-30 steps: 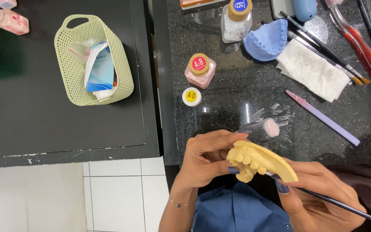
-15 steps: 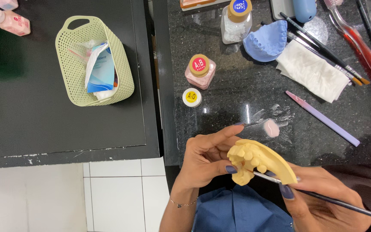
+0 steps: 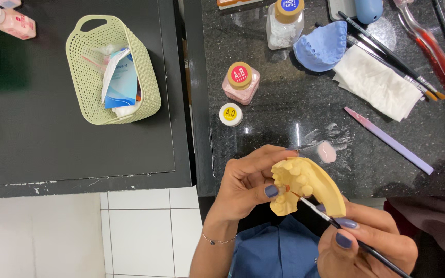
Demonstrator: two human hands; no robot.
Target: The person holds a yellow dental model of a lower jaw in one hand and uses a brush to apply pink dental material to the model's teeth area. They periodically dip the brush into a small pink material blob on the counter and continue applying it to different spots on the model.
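Black table (image 3: 52,149) on the left, dark speckled stone counter (image 3: 279,128) on the right, a narrow seam between them; white tiled floor (image 3: 145,231) below; on the table a pale green perforated basket (image 3: 91,77) holding a blue-and-white packet, set well away from the working area, likely as storage; on the counter, spread within arm's reach: a blue dental cast (image 3: 323,46), a folded white tissue (image 3: 374,82) probably for wiping, several long-handled brushes (image 3: 387,51) laid side by side, a lilac flat tool (image 3: 387,140), a pink-filled jar (image 3: 240,82) with tan lid, a small white pot (image 3: 230,114), a clear bottle of white powder (image 3: 286,23); a pink blob (image 3: 327,152) sits on a wet smear of the stone near the hands, seemingly used as a mixing patch; yellow dental cast (image 3: 305,188) lifted off the counter over the lap, teeth side tilted toward the viewer so the work spot shows; left hand (image 3: 245,188) wrapped around it, thumb and fingers clamping the edge to steady it; right hand (image 3: 369,244) pinching a thin brush (image 3: 336,224) pen-fashion, tip touching a tooth of the cast.
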